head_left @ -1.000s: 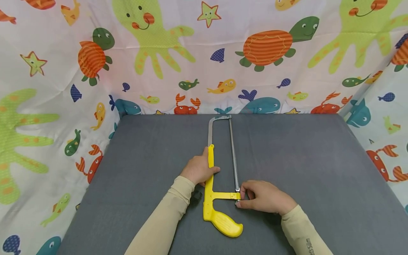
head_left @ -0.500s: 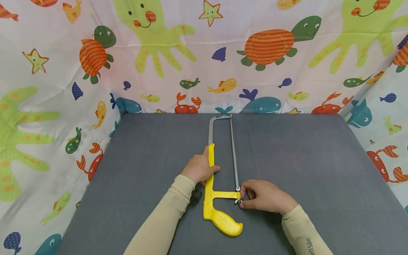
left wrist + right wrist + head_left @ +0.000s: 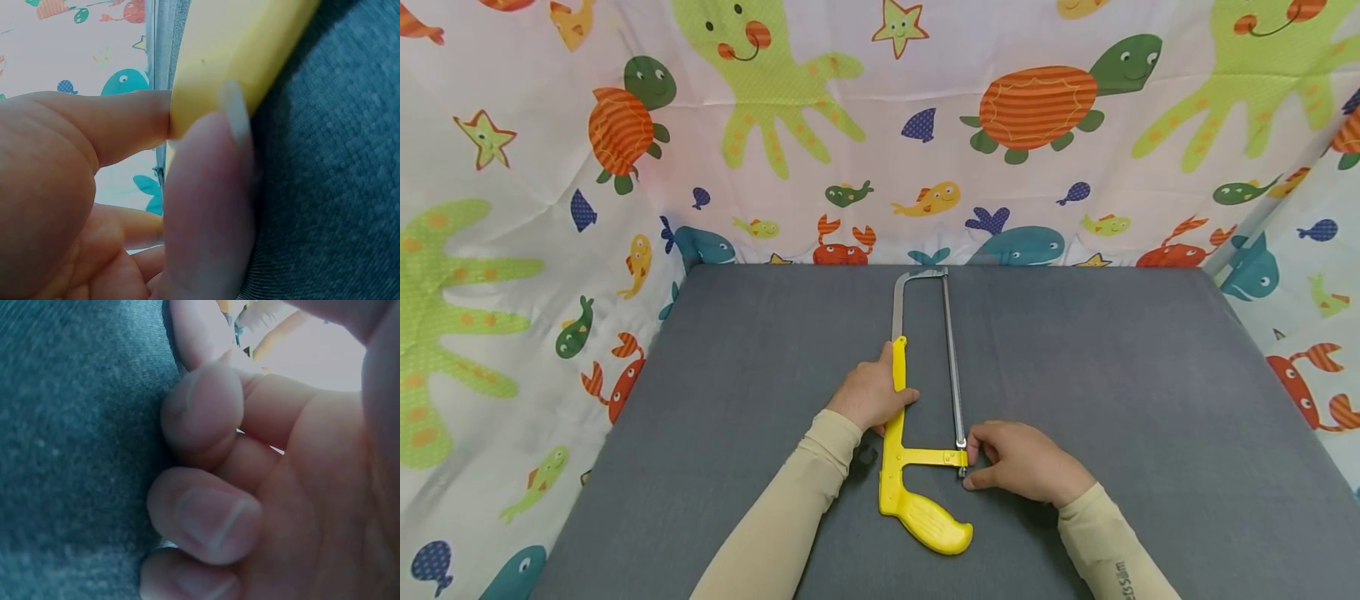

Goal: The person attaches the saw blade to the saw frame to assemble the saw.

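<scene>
A hacksaw (image 3: pixel 891 475) with a yellow handle and silver front frame lies on the grey surface, its grip toward me. My left hand (image 3: pixel 868 396) holds the yellow frame bar, thumb across it; the left wrist view shows thumb and finger on the yellow bar (image 3: pixel 206 56). Along the saw's right side runs the blade (image 3: pixel 953 367), fixed at both ends. At its near end, under the yellow cross arm (image 3: pixel 928 457), sits a small silver wing nut (image 3: pixel 962 472). My right hand (image 3: pixel 1028 462) has thumb and forefinger at this nut, other fingers curled (image 3: pixel 206 515).
The grey tabletop (image 3: pixel 1112 358) spreads around the saw. Behind it and along both sides hang white curtains (image 3: pixel 880 108) printed with sea animals. The far end of the saw frame reaches close to the back curtain.
The wing nut has turned: its wings showed spread half a second ago and look narrow now. My right thumb has shifted slightly beside it. The left hand keeps its hold on the saw.
</scene>
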A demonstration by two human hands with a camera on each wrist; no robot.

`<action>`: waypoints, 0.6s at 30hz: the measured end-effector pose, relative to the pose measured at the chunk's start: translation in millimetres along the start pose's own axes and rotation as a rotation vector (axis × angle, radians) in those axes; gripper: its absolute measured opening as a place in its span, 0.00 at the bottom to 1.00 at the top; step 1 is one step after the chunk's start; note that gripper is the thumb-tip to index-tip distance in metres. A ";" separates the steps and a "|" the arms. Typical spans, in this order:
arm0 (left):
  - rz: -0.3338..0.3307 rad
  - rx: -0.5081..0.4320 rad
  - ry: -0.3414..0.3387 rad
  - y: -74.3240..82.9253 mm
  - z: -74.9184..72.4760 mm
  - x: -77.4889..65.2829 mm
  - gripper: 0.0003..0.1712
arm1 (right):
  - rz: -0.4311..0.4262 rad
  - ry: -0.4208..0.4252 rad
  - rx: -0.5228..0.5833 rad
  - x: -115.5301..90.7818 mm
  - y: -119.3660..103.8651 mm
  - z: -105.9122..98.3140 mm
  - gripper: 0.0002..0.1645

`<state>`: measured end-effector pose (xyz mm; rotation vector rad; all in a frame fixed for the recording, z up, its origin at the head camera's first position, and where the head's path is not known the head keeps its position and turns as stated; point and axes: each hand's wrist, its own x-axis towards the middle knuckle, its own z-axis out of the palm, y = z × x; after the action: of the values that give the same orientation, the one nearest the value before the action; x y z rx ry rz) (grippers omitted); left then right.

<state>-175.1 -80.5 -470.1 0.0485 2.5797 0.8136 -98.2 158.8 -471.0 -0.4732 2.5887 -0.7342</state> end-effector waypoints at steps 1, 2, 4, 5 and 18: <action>0.003 0.001 0.001 -0.2 0.4 0.2 0.60 | 0.001 0.003 -0.001 0.1 0.1 0.5 0.18; 0.004 0.001 0.003 -0.4 0.7 0.4 0.60 | 0.003 0.007 -0.003 0.2 0.1 0.8 0.19; 0.007 0.003 0.005 -0.7 1.0 0.7 0.60 | 0.005 0.017 -0.007 0.5 -0.2 1.6 0.19; 0.007 0.005 0.005 -0.9 1.1 0.8 0.60 | 0.008 0.018 -0.005 0.7 -0.4 1.9 0.20; -0.038 0.014 0.003 0.9 1.6 -0.1 0.60 | 0.064 0.003 0.006 -0.2 -5.0 1.9 0.26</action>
<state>-174.4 -78.9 -470.7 0.0018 2.5814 0.7829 -96.2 154.1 -469.7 -0.3864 2.5906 -0.7211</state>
